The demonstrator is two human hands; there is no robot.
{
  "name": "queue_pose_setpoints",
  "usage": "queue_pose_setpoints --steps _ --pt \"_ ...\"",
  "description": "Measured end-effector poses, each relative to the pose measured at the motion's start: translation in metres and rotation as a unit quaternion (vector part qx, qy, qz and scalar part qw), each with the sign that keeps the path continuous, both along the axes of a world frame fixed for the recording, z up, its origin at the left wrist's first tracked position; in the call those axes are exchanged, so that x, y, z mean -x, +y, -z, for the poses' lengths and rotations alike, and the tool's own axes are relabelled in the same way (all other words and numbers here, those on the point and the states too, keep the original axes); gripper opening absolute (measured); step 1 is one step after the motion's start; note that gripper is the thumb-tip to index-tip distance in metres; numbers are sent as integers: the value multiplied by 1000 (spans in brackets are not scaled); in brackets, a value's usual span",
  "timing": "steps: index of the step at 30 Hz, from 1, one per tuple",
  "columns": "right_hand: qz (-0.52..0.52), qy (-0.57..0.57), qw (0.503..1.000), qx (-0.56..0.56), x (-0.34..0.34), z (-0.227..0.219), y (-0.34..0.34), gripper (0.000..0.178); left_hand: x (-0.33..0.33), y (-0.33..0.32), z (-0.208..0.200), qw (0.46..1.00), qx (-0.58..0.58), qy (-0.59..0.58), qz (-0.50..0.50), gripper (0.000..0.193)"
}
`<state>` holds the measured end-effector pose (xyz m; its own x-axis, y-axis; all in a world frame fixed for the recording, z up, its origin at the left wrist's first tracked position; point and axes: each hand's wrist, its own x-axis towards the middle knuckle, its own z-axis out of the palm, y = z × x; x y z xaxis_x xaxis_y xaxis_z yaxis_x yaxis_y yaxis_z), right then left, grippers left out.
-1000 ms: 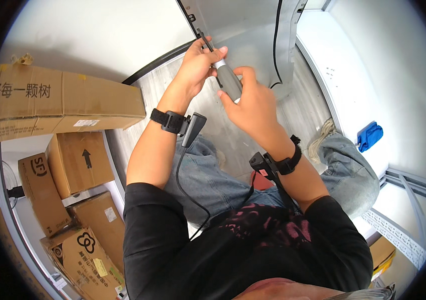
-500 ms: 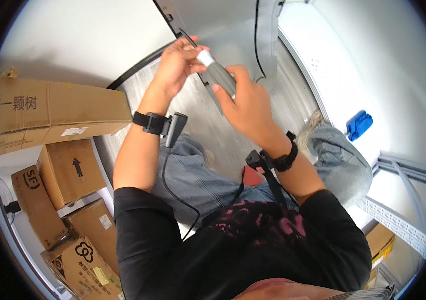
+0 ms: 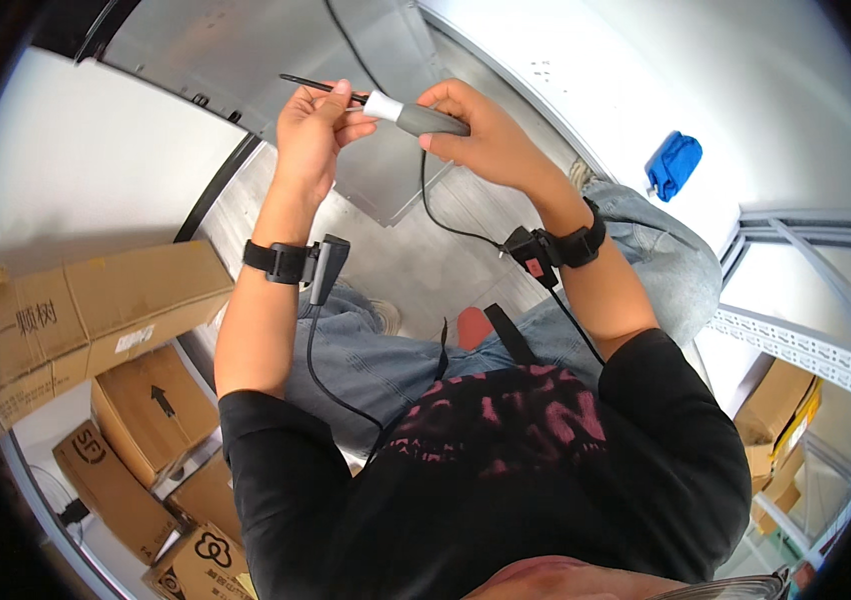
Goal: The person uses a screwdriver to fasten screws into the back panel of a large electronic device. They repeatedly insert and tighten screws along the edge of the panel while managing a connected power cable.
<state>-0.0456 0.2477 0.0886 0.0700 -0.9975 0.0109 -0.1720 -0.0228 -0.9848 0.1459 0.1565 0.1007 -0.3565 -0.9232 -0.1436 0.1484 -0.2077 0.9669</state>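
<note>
A screwdriver with a grey handle, a white collar and a dark shaft lies across both hands, tip toward the left. My left hand pinches the shaft near the collar between thumb and fingers. Around the rear of the grey handle, my right hand is closed with thumb and fingers. Just beyond the hands stands a grey metal panel, with small dark fittings along its left edge. The screwdriver appears over this panel; whether the tip touches it I cannot tell.
A long cardboard box lies at left, with several smaller cartons below it. A black cable runs down past the panel. To the right are a blue cloth-like item on a white surface and a perforated metal shelf frame.
The screwdriver has swung from a steep slant to nearly level, its tip now pointing left. Both hands have kept hold of it, and the view has shifted relative to the panel and boxes.
</note>
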Motion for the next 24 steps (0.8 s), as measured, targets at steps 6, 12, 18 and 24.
queue_pose_setpoints --steps 6,12,18,24 --pt "50 -6 998 -48 68 7 3 32 86 7 16 999 -11 -12 46 19" --pt "158 -45 983 -86 129 43 3 34 150 -3 60 984 -121 -35 127 14" --pt "269 -133 947 -115 187 90 -9 34 210 -23 137 952 -198 -92 214 20" --pt "348 -103 920 -149 244 150 -27 39 283 -50 212 942 -150 -200 222 26"
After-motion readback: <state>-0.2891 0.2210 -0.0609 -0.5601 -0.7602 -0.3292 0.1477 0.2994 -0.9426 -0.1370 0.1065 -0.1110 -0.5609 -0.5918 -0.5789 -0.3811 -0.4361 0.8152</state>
